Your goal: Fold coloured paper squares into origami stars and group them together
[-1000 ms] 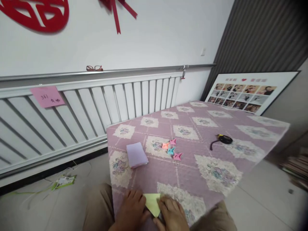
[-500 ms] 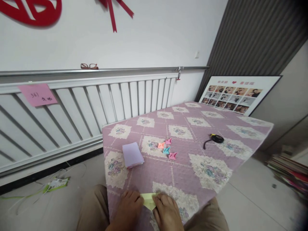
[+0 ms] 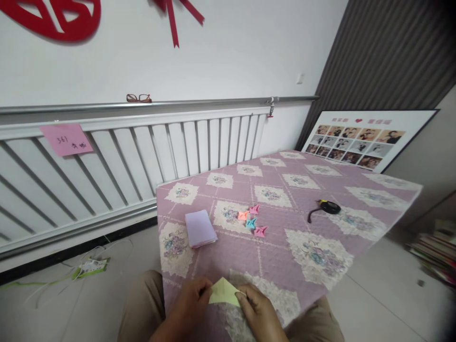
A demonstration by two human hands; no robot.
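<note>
A folded piece of yellow paper point(image 3: 224, 291) is held at the near edge of the table, its point facing away from me. My left hand point(image 3: 192, 299) pinches its left corner. On the opposite corner, my right hand point(image 3: 259, 308) grips it between thumb and fingers. Beyond the hands lies a stack of lilac paper point(image 3: 200, 228). Several small folded paper pieces sit to the right of that stack: an orange one point(image 3: 242, 215), a blue one point(image 3: 251, 223) and pink ones point(image 3: 260, 231).
A floral purple tablecloth point(image 3: 228, 261) covers the table. A black tape measure point(image 3: 329, 206) lies at the right. Behind the table runs a white radiator point(image 3: 178, 147), with glasses point(image 3: 138, 98) on the pipe above. A photo board point(image 3: 370, 123) leans at the far right. A power strip point(image 3: 91, 267) is on the floor.
The yellow paper has been turned over, so its point now faces away instead of toward me. Both hands have shifted from pressing it down to pinching its corners. The view has swung slightly left.
</note>
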